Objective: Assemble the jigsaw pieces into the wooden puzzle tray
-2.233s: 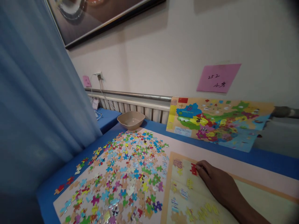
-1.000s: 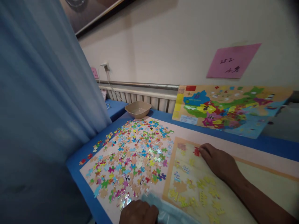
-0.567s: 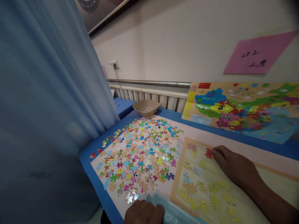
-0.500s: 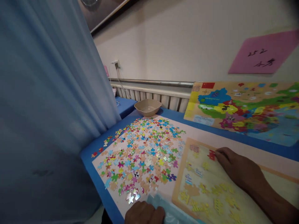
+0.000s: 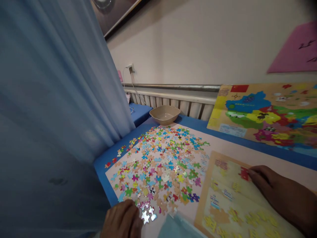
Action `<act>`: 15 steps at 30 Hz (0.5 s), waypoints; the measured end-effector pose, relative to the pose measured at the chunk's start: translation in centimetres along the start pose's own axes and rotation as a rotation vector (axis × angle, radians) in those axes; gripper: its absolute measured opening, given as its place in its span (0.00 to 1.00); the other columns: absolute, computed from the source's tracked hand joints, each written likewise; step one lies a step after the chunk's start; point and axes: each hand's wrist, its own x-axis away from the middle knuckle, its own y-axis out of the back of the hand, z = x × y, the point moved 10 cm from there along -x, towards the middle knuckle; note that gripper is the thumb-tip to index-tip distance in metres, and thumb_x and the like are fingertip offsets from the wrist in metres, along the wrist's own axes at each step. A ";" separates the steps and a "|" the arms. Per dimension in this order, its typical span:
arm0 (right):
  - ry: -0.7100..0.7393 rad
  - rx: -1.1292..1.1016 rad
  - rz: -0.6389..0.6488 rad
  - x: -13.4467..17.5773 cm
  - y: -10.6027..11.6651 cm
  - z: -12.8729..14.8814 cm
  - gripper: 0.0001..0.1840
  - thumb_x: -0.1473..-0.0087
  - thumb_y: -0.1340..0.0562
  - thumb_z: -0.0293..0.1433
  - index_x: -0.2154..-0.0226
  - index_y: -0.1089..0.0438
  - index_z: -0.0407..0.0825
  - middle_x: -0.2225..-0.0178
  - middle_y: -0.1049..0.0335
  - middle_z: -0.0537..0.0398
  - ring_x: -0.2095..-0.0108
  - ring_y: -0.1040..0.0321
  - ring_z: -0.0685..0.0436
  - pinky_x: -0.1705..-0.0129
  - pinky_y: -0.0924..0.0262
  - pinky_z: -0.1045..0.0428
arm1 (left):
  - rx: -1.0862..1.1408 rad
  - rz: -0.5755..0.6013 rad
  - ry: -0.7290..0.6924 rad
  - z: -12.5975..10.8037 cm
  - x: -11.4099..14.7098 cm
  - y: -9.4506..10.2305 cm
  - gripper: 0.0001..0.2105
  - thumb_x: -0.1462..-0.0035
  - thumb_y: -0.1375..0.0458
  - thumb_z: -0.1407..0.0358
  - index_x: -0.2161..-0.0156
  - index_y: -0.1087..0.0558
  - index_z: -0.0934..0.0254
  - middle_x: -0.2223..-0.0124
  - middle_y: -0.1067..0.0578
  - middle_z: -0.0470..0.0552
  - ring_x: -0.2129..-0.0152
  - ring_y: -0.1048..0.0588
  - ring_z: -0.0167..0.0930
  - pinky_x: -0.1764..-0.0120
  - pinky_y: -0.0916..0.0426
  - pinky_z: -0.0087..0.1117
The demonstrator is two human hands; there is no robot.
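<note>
My right hand (image 5: 279, 191) reaches over the puzzle tray (image 5: 207, 185), thumb and fingers closed on the edge of a red puzzle piece (image 5: 244, 173) near the tray's far side. Yellow pieces and a few printed ones lie in the tray. At the near edge of the paper, my left hand (image 5: 121, 218) has its fingers curled and pressed together; whatever lies under them is hidden. Beside it are silvery puzzle pieces (image 5: 145, 217) and the broad spread of loose puzzle pieces (image 5: 158, 172) in many colours. A pale blue packet (image 5: 177, 228) rests between my hands.
Behind the pieces stands a beige bowl (image 5: 164, 115). A colourful map picture (image 5: 267, 115) leans on the wall at the right. A blue curtain (image 5: 56, 99) hangs on the left along the blue table edge (image 5: 104, 185).
My left hand has moved left, off the pale blue packet, toward the silvery pieces. My right hand stays at the red piece. The view has swung slightly left.
</note>
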 end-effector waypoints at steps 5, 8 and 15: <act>-0.004 0.019 -0.003 0.1 0.0 0.0 0.26 0.45 0.54 0.54 0.61 0.30 0.57 0.60 0.18 0.46 0.61 0.22 0.29 0.60 0.36 0.40 | -0.049 0.103 -0.060 2.2 -0.1 -0.5 0.12 0.30 0.42 0.60 0.47 0.24 0.61 0.47 0.19 0.56 0.53 0.20 0.36 0.55 0.27 0.37; -0.025 0.048 0.005 0.3 -0.1 -0.1 0.27 0.45 0.54 0.54 0.60 0.31 0.57 0.59 0.19 0.45 0.59 0.23 0.28 0.59 0.37 0.40 | 0.001 0.108 -0.005 2.3 -0.4 -0.1 0.11 0.30 0.43 0.65 0.46 0.25 0.62 0.46 0.20 0.56 0.49 0.22 0.37 0.52 0.29 0.38; -0.032 0.073 0.010 0.7 -0.1 0.4 0.27 0.44 0.55 0.53 0.58 0.31 0.56 0.57 0.20 0.42 0.58 0.25 0.27 0.59 0.39 0.40 | 0.119 0.144 -0.115 -1.6 -0.7 0.1 0.12 0.31 0.42 0.66 0.45 0.25 0.63 0.46 0.20 0.57 0.49 0.23 0.36 0.50 0.30 0.36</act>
